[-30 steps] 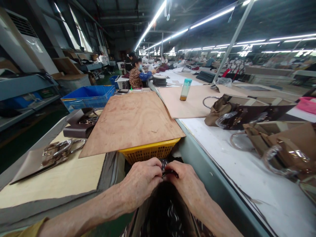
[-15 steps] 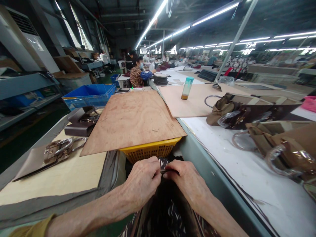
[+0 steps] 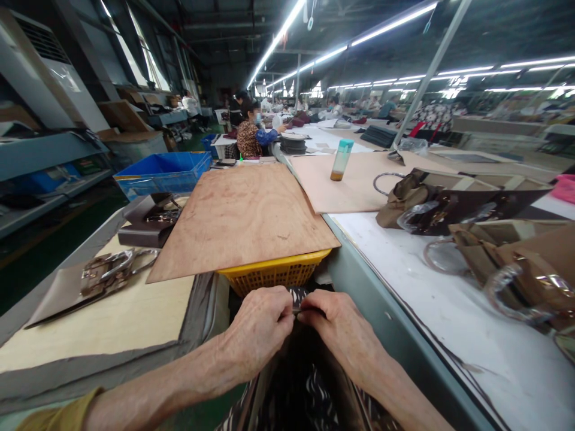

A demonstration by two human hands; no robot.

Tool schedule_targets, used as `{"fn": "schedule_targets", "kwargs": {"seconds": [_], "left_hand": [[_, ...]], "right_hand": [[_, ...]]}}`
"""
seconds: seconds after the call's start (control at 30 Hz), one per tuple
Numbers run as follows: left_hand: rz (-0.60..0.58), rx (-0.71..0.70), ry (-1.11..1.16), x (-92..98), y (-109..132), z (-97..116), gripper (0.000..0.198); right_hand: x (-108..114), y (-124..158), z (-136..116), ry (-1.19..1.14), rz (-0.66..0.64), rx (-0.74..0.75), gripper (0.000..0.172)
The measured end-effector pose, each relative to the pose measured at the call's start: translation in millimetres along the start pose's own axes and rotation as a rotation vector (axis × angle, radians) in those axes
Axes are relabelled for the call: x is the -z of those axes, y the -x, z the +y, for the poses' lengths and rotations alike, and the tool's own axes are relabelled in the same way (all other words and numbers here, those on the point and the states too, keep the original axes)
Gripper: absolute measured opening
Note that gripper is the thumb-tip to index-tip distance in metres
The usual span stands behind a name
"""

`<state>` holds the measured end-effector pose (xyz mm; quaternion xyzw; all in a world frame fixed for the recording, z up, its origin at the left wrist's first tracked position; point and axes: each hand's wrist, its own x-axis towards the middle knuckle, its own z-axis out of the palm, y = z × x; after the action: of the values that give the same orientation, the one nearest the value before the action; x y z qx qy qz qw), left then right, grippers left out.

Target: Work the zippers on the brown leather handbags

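I pinch a thin, dark brown piece [image 3: 296, 310] at six o'clock.
My left hand [image 3: 264, 326] and right hand [image 3: 340, 321] both grip it, fingers curled, close together. A yellow plastic basket with holes [image 3: 272, 274] sits just past them, toward twelve o'clock.

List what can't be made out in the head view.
All in the head view:
- Dark piece between left grip and right grip: mostly hidden by fingers, so its full shape is unclear.
- Basket: any contents hidden by the board above.
- Front bag: cut off by the right edge.
- Far people: handwork too small and blurred.
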<state>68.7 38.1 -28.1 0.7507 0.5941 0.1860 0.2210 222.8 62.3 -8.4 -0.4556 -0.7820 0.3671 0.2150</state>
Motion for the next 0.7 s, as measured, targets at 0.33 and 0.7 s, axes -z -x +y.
{"fn": "schedule_targets", "kwargs": {"seconds": [0.33, 0.7], "left_hand": [[-0.038, -0.048, 0.112, 4.4, 1, -1, 0.015], [-0.182, 0.103, 0.1, 17.2, 1, -7, 0.013]], "right_hand": [[-4, -1, 7, 0.17, -0.016, 0.045, 0.025], [-7, -7, 16, 0.258, -0.089, 0.17, 0.017]]}}
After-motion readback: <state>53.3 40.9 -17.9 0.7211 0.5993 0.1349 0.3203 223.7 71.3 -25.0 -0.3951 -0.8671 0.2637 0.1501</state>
